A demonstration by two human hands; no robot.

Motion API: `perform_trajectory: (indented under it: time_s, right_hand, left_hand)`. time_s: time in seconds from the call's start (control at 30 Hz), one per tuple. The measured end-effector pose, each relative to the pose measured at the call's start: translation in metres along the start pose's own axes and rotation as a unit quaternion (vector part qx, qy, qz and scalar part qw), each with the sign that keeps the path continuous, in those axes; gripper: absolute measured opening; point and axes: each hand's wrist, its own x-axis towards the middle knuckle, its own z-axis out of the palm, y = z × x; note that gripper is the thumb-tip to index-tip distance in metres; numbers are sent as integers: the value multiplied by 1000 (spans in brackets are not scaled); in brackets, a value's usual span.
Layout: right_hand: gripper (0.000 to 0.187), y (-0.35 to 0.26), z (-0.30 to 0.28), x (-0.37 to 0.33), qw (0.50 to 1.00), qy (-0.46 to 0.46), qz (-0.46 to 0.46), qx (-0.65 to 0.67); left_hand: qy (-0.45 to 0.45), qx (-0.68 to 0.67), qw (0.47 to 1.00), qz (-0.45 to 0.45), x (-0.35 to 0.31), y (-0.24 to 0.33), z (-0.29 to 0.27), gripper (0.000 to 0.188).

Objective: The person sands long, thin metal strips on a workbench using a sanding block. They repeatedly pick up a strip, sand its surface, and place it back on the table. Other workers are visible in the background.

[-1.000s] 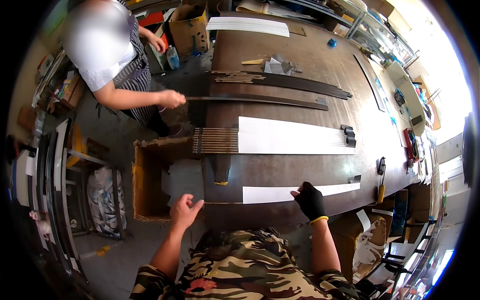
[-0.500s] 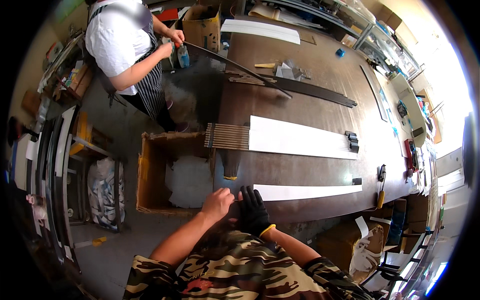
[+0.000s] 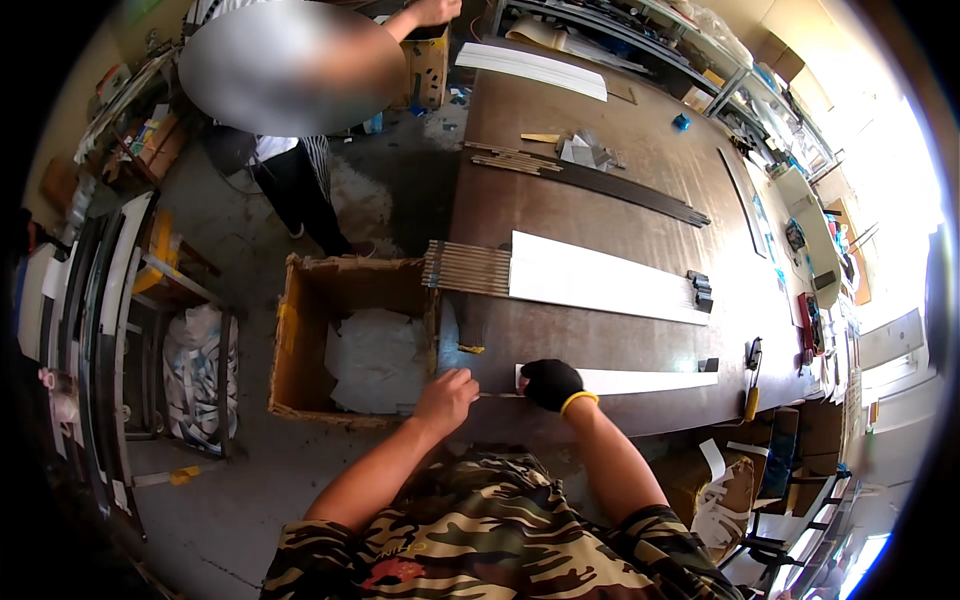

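Note:
My bare left hand (image 3: 447,402) is closed at the table's near left edge, pinching the end of a thin strip (image 3: 497,395). The strip runs right to my right hand (image 3: 553,386), which wears a black glove with a yellow cuff. Its fingers curl down over the left end of a long white strip (image 3: 650,381) lying flat; what is under the palm is hidden. A small dark block (image 3: 708,366) sits at the white strip's far right end. Beyond lies a white sheet (image 3: 600,275) over several thin brown slats (image 3: 468,268), with black clips (image 3: 700,290) on its right end.
A cardboard box (image 3: 282,345) with white scraps stands against the table's left side. Dark strips (image 3: 630,190) and white strips (image 3: 530,70) lie farther back. A yellow-handled tool (image 3: 752,385) is at the right edge. A co-worker (image 3: 290,170) stands at the far left.
My right hand has slid right along the white strip, its fingers going from stretched to curled. My left hand has shifted slightly right. The co-worker has bent forward, and the long dark strip they held is gone from view.

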Motion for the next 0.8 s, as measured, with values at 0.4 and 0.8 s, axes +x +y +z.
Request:
perform_trajectory:
  time_s: [0.4,0.8]
  right_hand:
    - [19,-23,19,-21,989,72,-31,-124]
    - [31,430,-29,-437,804,282,523,28]
  left_hand:
    - [17,-5,1000,10,-5,-5,11,9]
    - [-37,71,997,6,19,28,-5,9]
